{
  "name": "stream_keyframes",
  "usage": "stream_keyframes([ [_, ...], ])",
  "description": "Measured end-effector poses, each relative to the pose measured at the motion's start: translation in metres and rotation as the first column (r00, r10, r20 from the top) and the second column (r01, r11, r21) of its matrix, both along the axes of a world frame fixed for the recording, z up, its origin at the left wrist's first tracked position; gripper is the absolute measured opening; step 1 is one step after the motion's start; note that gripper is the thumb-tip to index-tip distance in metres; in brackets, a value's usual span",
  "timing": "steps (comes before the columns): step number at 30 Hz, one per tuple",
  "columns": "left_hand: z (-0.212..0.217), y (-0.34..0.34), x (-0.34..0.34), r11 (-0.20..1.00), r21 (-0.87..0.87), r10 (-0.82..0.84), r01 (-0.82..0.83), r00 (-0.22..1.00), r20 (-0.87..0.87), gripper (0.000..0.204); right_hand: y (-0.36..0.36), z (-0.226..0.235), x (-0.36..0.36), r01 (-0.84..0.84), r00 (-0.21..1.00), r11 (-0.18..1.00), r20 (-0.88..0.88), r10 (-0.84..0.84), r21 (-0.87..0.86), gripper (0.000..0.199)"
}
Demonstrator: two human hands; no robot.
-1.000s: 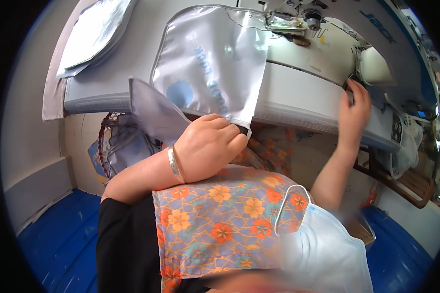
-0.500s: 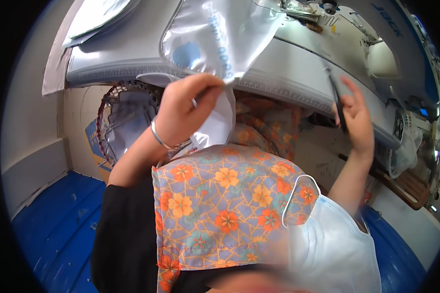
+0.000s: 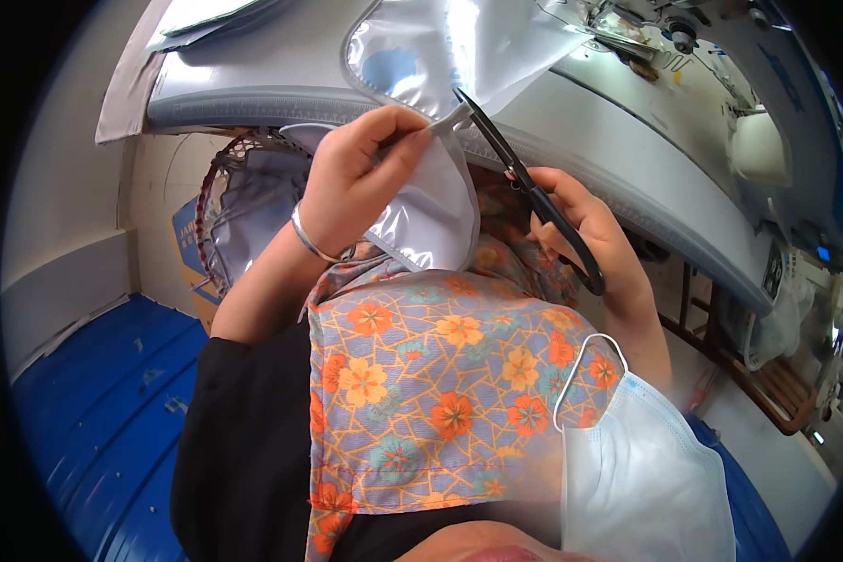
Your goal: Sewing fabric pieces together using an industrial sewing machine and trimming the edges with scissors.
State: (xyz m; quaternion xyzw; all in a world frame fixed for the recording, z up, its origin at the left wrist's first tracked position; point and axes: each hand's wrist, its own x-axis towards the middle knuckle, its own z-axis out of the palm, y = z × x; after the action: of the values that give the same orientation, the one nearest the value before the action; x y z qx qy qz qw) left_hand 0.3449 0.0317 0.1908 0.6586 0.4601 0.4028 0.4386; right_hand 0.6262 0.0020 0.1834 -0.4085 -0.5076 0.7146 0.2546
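Observation:
My left hand (image 3: 361, 169), with a metal bangle on the wrist, pinches the edge of a shiny silver fabric piece (image 3: 431, 211) that hangs off the sewing table's front edge. My right hand (image 3: 585, 229) grips black scissors (image 3: 532, 192), fingers through the handles. The blades point up-left and their tips meet the fabric right at my left fingertips. A larger silver fabric piece (image 3: 459, 42) lies on the table (image 3: 281, 80) above.
A sewing machine (image 3: 712, 84) stands on the table at the right. Below the table at the left a red mesh basket (image 3: 229, 201) holds more grey fabric. The floor (image 3: 103, 393) is blue. A floral cloth and a white face mask (image 3: 642, 478) fill the lower view.
My right hand left the machine, took up the scissors and brought them to the fabric edge. My left hand lifted the hanging piece and pinches it at the blade tips.

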Motion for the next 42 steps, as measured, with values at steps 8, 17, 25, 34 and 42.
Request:
stream_keyframes([
  [8, -0.01, 0.01, -0.122, 0.888, -0.058, 0.459, -0.457, 0.888, 0.029, 0.014, -0.014, 0.006, 0.019, 0.195, 0.965, 0.96, 0.136, -0.224, 0.202, 0.069],
  [17, 0.012, 0.001, -0.276, 0.967, -0.103, 0.064, -0.231, 0.617, -0.784, 0.011, -0.026, 0.02, 0.1, 0.459, 0.769, 0.76, 0.223, -0.599, 0.46, 0.062],
  [25, -0.034, -0.01, -0.075, 0.788, 0.556, 0.214, 0.265, 0.729, -0.651, 0.022, -0.014, 0.021, 0.128, 0.306, 0.258, 0.703, 0.654, -0.711, 0.642, 0.041],
  [34, -0.037, 0.019, 0.074, 0.588, 0.711, 0.081, 0.385, 0.847, -0.525, 0.025, 0.049, 0.008, 0.145, -0.257, 0.105, 0.488, 0.526, -0.844, 0.834, 0.031],
  [42, -0.026, 0.008, 0.103, 0.605, 0.711, 0.11, 0.36, 0.846, -0.522, 0.023, 0.12, -0.011, 0.043, -0.344, 0.633, 0.143, 0.342, -0.694, 0.928, 0.024],
])
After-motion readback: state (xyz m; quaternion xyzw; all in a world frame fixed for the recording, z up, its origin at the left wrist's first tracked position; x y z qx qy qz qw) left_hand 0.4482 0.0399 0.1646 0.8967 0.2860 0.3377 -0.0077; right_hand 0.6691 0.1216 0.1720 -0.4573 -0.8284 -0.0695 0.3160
